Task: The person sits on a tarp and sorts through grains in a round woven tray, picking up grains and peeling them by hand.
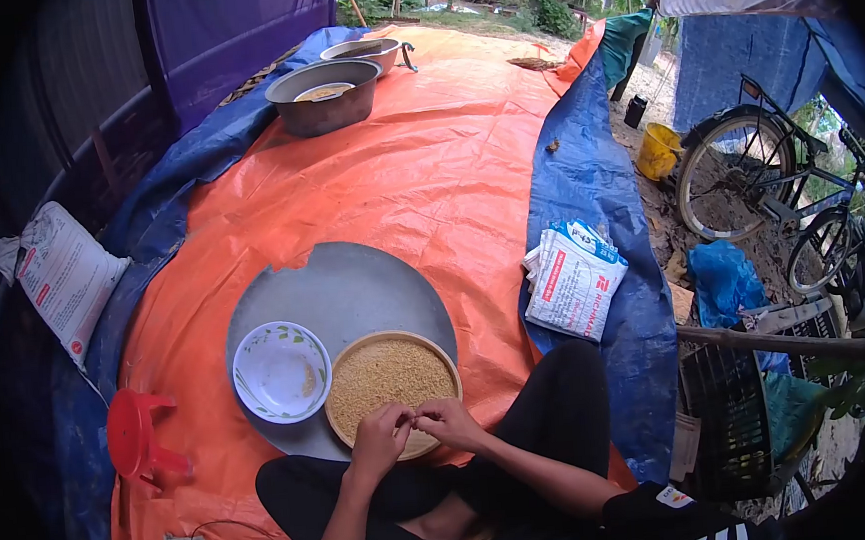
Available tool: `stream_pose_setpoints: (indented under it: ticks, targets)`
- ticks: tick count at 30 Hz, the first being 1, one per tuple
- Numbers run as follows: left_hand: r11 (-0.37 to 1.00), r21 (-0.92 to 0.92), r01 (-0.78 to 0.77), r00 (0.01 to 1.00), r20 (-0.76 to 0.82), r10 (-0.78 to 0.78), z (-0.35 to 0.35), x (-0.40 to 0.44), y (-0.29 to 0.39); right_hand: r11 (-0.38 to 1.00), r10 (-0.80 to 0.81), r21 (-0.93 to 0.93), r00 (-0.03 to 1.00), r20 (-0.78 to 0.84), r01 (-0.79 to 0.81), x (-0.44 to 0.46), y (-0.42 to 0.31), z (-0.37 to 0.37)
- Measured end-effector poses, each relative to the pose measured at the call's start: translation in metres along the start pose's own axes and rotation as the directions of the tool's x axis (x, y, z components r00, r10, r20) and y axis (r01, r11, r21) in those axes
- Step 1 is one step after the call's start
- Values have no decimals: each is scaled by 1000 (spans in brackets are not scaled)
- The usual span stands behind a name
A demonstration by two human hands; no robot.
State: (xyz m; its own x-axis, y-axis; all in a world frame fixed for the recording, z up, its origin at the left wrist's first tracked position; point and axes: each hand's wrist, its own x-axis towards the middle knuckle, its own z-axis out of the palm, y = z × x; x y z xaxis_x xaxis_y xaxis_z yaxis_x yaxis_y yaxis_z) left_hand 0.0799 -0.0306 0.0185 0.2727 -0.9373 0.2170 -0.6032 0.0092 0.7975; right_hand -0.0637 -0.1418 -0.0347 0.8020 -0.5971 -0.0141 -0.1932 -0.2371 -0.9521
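My left hand (382, 438) and my right hand (450, 425) meet over the near edge of a round tray (334, 409) with a pale rim. A layer of golden, unhusked-looking grain (391, 371) covers the tray. The fingertips of both hands are pinched close together, and whatever lies between them is too small to make out. Left of the tray stands a white bowl (272, 378) with green leaf patterns and a little grain at its inner right side. Tray and bowl both rest on a large round grey sheet (353, 286) with a broken far edge.
Orange tarp (444, 149) with blue edges covers the ground. Folded printed sacks (576, 285) lie at right, and a full sack (64, 276) leans at left near a red stool (143, 439). Basins (326, 107) stand far back. A bicycle (746, 168) is beyond the tarp.
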Motion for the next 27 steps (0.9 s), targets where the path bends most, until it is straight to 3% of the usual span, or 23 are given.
stream_pose_setpoints:
  ticks: [16, 27]
  targets:
    - [979, 183, -85, 996, 43, 78, 9, -3, -5, 995, -80, -54, 996, -34, 78, -2, -7, 1]
    - [988, 128, -89, 995, 46, 84, 8, -2, 0, 993, -69, -95, 996, -58, 64, -3, -11, -3]
